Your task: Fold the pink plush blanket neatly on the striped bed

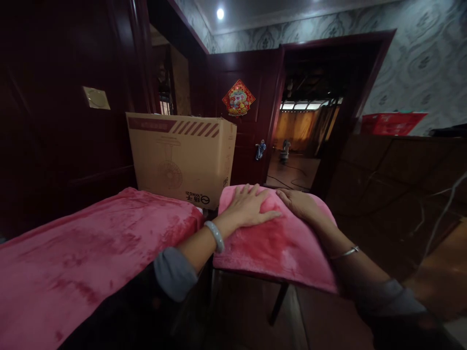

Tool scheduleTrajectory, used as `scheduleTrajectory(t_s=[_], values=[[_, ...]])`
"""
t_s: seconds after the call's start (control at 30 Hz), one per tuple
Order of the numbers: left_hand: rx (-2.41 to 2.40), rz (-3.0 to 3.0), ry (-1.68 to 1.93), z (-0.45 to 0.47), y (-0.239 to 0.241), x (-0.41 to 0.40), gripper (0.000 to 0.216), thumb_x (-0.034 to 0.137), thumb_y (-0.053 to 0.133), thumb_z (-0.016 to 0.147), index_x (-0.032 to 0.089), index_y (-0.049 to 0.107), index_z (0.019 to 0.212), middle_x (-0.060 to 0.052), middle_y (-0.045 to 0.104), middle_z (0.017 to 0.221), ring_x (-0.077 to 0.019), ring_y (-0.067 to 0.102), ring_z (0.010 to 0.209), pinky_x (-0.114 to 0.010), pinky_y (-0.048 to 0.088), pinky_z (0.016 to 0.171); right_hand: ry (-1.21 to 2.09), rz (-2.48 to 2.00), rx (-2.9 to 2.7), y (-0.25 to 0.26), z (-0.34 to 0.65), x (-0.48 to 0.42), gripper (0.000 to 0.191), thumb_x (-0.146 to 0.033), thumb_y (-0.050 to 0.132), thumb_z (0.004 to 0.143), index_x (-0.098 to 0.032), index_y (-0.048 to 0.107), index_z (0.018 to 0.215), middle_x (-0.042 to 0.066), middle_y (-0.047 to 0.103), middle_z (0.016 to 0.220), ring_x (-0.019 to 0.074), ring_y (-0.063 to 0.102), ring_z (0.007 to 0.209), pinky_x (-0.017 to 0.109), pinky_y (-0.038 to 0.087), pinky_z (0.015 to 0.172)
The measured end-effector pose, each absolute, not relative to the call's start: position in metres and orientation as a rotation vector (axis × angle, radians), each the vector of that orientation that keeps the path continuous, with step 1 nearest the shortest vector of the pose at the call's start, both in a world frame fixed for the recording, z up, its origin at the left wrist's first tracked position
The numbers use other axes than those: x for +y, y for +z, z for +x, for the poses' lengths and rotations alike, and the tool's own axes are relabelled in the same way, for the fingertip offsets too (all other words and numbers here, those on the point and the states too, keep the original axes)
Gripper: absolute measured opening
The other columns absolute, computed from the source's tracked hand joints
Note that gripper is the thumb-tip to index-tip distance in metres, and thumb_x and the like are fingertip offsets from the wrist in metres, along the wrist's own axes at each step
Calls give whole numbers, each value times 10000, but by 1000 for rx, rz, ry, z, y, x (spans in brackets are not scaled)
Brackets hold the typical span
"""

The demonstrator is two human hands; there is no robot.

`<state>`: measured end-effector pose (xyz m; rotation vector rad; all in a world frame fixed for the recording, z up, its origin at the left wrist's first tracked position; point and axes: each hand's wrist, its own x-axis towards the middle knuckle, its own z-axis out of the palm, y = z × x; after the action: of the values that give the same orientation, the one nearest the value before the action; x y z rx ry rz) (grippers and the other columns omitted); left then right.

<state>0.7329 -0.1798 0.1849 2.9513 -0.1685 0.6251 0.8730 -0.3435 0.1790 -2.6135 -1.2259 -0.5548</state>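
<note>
My left hand [250, 206] lies flat, fingers stretched out, on a pink plush cloth [277, 245] that covers a small stool or stand. My right hand [297, 203] rests palm down on the same cloth just to the right, fingers extended and close to the left hand. A pale bangle sits on my left wrist and a thin metal bracelet on my right. Neither hand holds anything.
A larger pink plush blanket [91, 248] covers a surface at the left. A cardboard box [182, 155] stands behind it. A dark wooden door with a red ornament [238, 98] and an open doorway [302, 146] lie ahead. Dark wood panelling runs along the right.
</note>
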Motion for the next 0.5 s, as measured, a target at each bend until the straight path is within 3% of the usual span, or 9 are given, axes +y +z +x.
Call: scheduleTrajectory(t_s=[0.1, 0.27, 0.5], values=[[-210, 2973, 604, 751, 201, -195, 783, 759, 404, 920, 196, 476, 1459, -157, 516, 1506, -376, 441, 1410, -619, 277, 1183, -521, -2616, -1221, 178, 882, -347, 564, -388, 210, 1061, -228, 737, 1180, 100, 741, 1200, 242, 707, 1081, 346, 533, 916], [-163, 3034, 468, 765, 207, -190, 681, 727, 389, 946, 185, 616, 1290, -144, 700, 1238, -332, 646, 1162, -494, 469, 1018, -471, -2628, -1238, 179, 887, -350, 572, -339, 197, 1057, -179, 731, 1187, 117, 731, 1219, 232, 698, 1111, 337, 513, 981], [41, 2947, 600, 730, 181, -102, 618, 632, 355, 989, 210, 567, 1387, -136, 650, 1370, -315, 605, 1266, -496, 450, 1080, -506, -2632, -1261, 183, 883, -352, 599, -353, 181, 1040, -191, 742, 1176, 120, 755, 1142, 268, 713, 1037, 385, 532, 935]])
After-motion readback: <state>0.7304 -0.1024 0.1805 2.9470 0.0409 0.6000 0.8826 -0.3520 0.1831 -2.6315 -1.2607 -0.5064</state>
